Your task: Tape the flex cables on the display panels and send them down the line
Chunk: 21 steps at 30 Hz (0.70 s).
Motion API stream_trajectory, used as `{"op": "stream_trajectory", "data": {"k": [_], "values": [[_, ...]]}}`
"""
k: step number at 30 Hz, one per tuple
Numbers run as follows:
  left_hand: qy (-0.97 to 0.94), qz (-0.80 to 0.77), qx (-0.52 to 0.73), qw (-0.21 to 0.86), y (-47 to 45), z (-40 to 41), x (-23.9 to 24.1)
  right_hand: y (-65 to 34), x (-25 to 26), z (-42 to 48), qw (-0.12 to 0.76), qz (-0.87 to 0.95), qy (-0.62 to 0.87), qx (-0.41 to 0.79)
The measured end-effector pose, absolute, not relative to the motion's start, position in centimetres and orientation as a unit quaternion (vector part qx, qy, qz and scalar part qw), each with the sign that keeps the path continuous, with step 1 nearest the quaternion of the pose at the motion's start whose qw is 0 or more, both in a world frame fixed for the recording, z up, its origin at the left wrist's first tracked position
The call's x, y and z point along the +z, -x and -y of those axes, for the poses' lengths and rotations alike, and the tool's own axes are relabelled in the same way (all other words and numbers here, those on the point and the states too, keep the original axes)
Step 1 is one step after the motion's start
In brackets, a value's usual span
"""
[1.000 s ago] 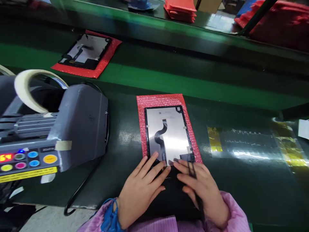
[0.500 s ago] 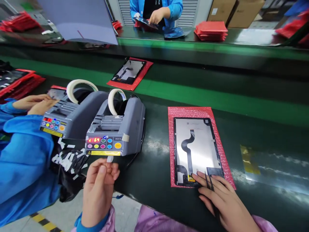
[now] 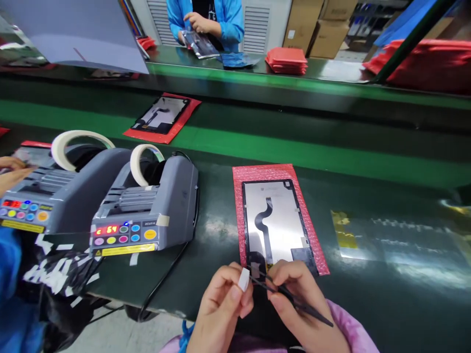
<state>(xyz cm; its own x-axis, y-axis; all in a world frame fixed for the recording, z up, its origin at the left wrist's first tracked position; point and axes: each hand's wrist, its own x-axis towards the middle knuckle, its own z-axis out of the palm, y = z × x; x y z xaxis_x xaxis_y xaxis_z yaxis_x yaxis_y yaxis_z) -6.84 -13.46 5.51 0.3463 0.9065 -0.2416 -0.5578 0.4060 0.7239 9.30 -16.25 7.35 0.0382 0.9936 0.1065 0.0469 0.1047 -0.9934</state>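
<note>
A silver display panel (image 3: 276, 220) with a black flex cable lies on a red bubble-wrap sheet (image 3: 261, 172) on the dark green bench. My left hand (image 3: 224, 306) is pinched on a small white piece of tape (image 3: 243, 279) just in front of the panel's near edge. My right hand (image 3: 300, 306) grips black tweezers (image 3: 290, 298), whose tips point left and meet the tape piece. Both hands hover over the bench's near edge.
Two grey tape dispensers (image 3: 147, 206) with white tape rolls stand to the left, a cable trailing from them. A person's hand and blue sleeve (image 3: 9, 169) are at the far left. Another panel on red wrap (image 3: 162, 116) lies farther back. Across the line a person in blue (image 3: 206, 19) handles a panel; red stacks (image 3: 287, 60) lie nearby.
My left hand came from the dispenser to the panel with a piece of tape. My right hand lifted off the panel and brought the tweezers to the tape.
</note>
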Motion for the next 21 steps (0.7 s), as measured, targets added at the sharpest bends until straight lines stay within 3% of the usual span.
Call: {"op": "stream_trajectory", "data": {"k": [8, 13, 19, 21], "values": [[-0.276, -0.324, 0.470, 0.773, 6.7, 12.8, 5.3, -10.0, 6.6, 16.7, 0.543, 0.483, 0.492, 0.480], [-0.379, -0.343, 0.447, 0.734, 6.8, 13.4, 4.7, -9.3, 6.3, 16.0, 0.546, 0.488, 0.505, 0.458], [-0.559, -0.278, 0.449, 0.639, 7.2, 13.4, 5.1, -11.5, 5.7, 14.1, 0.665, 0.304, 0.552, 0.400], [-0.565, -0.318, 0.444, 0.618, 7.0, 13.0, 5.4, -12.6, 6.3, 14.3, 0.665, 0.334, 0.551, 0.378]]}}
